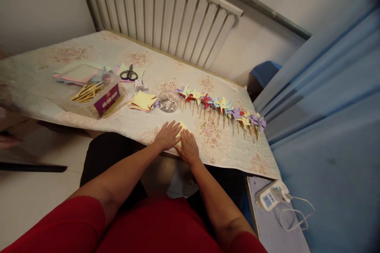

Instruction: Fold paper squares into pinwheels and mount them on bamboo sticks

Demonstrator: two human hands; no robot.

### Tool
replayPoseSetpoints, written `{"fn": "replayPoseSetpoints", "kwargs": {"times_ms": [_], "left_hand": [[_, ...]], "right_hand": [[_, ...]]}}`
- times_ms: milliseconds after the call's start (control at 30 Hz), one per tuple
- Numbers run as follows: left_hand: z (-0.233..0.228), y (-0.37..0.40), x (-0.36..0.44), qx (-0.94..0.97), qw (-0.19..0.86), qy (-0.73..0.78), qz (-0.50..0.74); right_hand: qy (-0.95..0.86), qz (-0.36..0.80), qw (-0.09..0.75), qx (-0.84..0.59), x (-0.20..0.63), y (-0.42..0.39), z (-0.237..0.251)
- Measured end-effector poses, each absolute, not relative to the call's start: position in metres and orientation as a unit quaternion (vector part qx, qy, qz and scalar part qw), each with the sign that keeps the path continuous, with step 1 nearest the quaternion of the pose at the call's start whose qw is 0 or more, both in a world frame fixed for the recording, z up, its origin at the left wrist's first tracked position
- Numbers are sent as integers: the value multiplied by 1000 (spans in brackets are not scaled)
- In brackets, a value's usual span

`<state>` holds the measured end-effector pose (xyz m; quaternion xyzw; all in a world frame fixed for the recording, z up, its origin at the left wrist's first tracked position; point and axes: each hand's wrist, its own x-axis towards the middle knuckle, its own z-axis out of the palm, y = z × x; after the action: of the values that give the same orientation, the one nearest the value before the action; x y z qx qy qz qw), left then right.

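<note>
Near the front edge of the table, a piece of pale yellow paper (183,127) lies partly covered by both my hands. My left hand (168,136) rests flat on its left side, fingers spread. Beside it, my right hand (189,147) presses on the paper with fingers stretched forward. The hands nearly touch, and how the paper lies under them is hidden. Just beyond is a round clear container (168,102) of small shiny pieces. A stack of mostly yellow paper squares (143,101) sits to its left. Finished-looking paper pinwheels (222,105) on sticks form a row to the right.
A clear plastic box (86,104) of sticks (88,92) stands left, with coloured paper sheets (78,74) behind. Black-handled scissors (128,74) and small boxes (140,85) lie nearby. A radiator (166,12) backs the table; a blue curtain (326,126) and white power strip (273,195) are right.
</note>
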<state>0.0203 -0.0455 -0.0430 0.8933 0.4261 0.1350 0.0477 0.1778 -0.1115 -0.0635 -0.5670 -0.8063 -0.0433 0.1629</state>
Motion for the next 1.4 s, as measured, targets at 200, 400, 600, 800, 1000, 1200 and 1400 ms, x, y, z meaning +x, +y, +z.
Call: {"fn": "replayPoseSetpoints", "kwargs": {"times_ms": [200,400,600,800,1000,1200,1400], "left_hand": [[-43,-44,20,896,42,427,115],[-48,-42,20,896,38,426,121],[-46,-44,20,896,36,424,124],[-45,-44,20,898,32,423,120],[-47,-44,19,898,28,420,131],[-53,-40,20,897,37,420,129],[-50,-45,11,898,39,419,126]], "right_hand": [[-805,-45,152,-572,183,-113,-61],[-792,-40,145,-592,202,-122,-65],[-766,-29,189,-613,221,-133,-71],[-791,-23,206,-575,198,-119,-63],[-813,-21,134,-566,183,-107,-60],[-800,-33,110,-588,199,-115,-55],[-795,-41,113,-595,201,-119,-54]]}}
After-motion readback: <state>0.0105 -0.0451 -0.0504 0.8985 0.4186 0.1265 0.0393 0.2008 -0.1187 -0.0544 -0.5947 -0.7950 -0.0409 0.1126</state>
